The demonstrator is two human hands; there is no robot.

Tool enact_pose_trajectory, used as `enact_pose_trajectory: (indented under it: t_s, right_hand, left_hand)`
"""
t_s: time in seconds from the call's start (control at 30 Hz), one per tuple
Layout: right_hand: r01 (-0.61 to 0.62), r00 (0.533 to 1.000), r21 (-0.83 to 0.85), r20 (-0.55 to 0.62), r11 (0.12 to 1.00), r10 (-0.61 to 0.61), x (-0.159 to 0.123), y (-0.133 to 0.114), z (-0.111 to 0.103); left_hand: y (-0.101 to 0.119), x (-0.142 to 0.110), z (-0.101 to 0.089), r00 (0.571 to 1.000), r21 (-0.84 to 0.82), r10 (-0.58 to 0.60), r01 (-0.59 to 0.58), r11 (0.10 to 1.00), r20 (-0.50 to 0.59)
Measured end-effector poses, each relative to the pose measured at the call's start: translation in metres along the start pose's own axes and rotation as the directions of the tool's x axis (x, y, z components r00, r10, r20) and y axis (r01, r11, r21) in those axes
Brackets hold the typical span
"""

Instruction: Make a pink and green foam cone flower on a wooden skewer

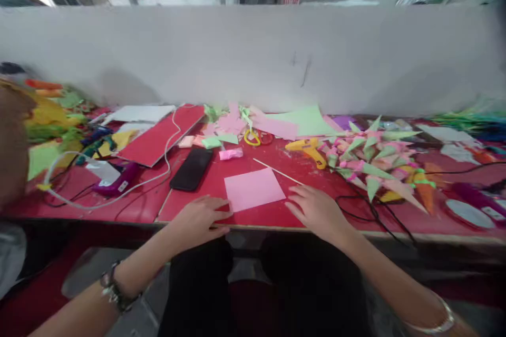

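Note:
A pink square of paper (253,188) lies flat on the red table (190,205) near its front edge. My left hand (200,217) rests palm down at the sheet's lower left corner, fingers touching or just at its edge. My right hand (316,208) lies flat at the sheet's right side, fingers spread, holding nothing. A thin wooden stick (276,171) lies just behind the paper. A black phone (192,168) sits to the left of the sheet.
A yellow glue gun (309,148) and a heap of pink and green paper cones (371,160) lie to the right, with black cables (371,210). Yellow-handled scissors (253,138), paper scraps and green sheets lie behind. A white cable (118,197) and a purple tool (114,181) are left. A grey partition stands behind.

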State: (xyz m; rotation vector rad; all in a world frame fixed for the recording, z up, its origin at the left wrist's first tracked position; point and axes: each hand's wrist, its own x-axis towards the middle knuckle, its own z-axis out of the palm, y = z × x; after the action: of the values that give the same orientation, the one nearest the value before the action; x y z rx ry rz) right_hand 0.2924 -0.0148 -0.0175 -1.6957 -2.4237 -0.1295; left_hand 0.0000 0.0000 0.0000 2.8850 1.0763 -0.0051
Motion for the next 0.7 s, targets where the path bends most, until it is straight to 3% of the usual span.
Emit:
enact_pose_trajectory:
  t_s: [0.1,0.2,0.3,0.47,0.6,0.7]
  right_hand:
    - [0.002,0.997,0.088,-0.08,0.996,0.005,0.008,-0.022,-0.002]
    - [0.143,0.989,0.223,-0.059,0.964,-0.133,0.014,-0.05,0.003]
    - [0.231,0.973,0.218,-0.033,0.948,-0.23,0.016,-0.077,0.017]
    - [0.234,0.968,-0.001,-0.088,0.972,-0.233,0.011,-0.092,0.031]
    - [0.249,0.96,0.083,-0.151,0.965,-0.235,0.01,-0.087,0.03]
    - [0.254,0.957,0.207,-0.193,0.945,-0.215,0.011,-0.088,0.032]
  left_hand:
    - [0.001,0.01,-0.007,0.999,0.014,0.031,-0.032,0.999,0.042]
    - [0.0,0.024,-0.021,0.999,0.072,-0.007,0.003,0.997,0.046]
    - [-0.001,0.036,-0.042,0.991,0.039,-0.075,0.08,0.996,-0.111]
    - [-0.001,0.044,-0.068,0.902,-0.325,-0.214,0.088,0.942,-0.376]
    - [-0.003,0.051,-0.064,0.818,-0.497,-0.283,-0.004,0.868,-0.5]
    - [-0.004,0.06,-0.055,0.787,-0.601,-0.329,-0.065,0.796,-0.521]
